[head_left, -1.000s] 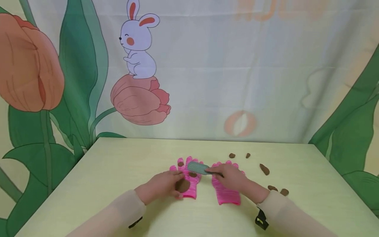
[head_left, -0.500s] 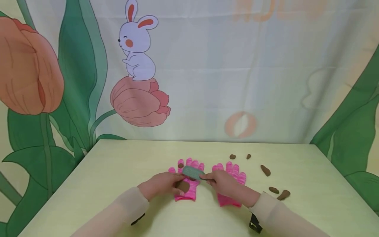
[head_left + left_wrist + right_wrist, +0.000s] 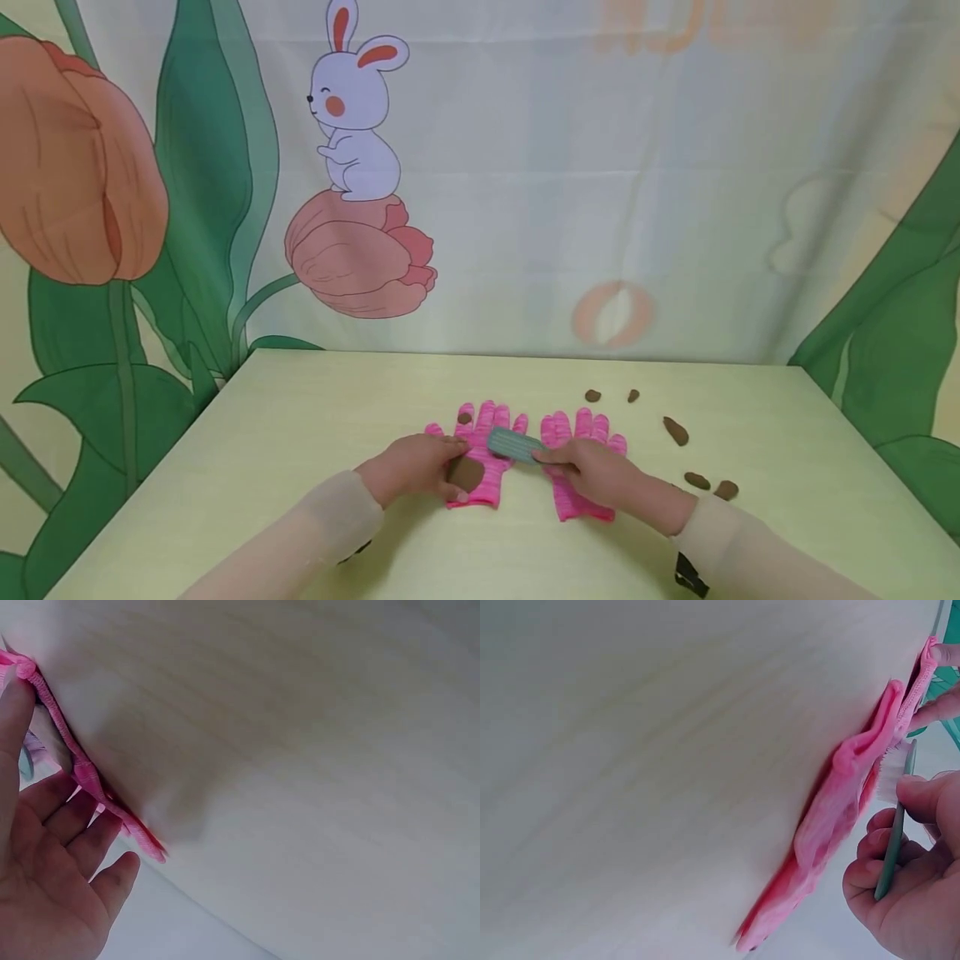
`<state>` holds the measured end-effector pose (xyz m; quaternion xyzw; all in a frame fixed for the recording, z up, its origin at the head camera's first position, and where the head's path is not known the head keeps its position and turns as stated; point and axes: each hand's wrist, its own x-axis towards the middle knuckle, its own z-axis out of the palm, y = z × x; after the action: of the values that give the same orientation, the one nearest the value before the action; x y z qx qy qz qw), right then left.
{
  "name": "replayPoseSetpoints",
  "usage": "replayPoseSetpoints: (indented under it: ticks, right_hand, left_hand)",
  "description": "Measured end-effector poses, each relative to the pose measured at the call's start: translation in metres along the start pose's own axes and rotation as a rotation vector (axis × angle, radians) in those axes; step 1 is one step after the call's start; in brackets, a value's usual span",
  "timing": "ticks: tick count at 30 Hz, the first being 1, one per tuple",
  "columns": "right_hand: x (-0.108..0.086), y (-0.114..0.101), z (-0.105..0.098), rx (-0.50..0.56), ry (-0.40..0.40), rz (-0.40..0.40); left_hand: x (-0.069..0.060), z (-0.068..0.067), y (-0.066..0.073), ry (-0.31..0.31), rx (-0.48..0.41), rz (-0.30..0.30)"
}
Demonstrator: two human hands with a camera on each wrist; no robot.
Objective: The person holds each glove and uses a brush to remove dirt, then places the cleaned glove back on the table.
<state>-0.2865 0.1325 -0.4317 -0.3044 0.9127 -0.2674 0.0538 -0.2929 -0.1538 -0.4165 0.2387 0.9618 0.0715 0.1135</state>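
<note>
Brush (image 3: 514, 446) rightward over pale tabletop (image 3: 360, 392)

The two flat pink gloves (image 3: 491, 486) look like matt knitted cloth, ribbed and rough. The slim grey-green brush (image 3: 513, 446) appears smooth plastic, with fine pale bristles (image 3: 891, 774). The round brown patch (image 3: 468, 474) looks matt, the pale yellow tabletop (image 3: 337, 400) smooth and faintly wood-grained, the printed white backdrop (image 3: 510, 208) creased cloth.
</note>
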Motion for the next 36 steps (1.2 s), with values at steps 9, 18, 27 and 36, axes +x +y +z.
replayPoseSetpoints:
  ticks: [9, 18, 27, 36]
  right_hand:
    - [-0.016, 0.001, -0.016, -0.025, 0.001, -0.021]
    - [0.022, -0.023, -0.005, 0.045, 0.052, 0.047]
    - [0.003, -0.003, 0.011, 0.053, 0.001, -0.020]
    - [-0.015, 0.008, 0.000, 0.014, -0.014, -0.043]
  left_hand:
    - [-0.001, -0.001, 0.000, 0.006, 0.046, 0.027]
    - [0.003, -0.003, 0.000, -0.006, 0.014, 0.036]
    - [-0.004, 0.004, -0.002, 0.025, -0.018, -0.016]
    - [-0.004, 0.006, -0.003, 0.028, -0.031, -0.004]
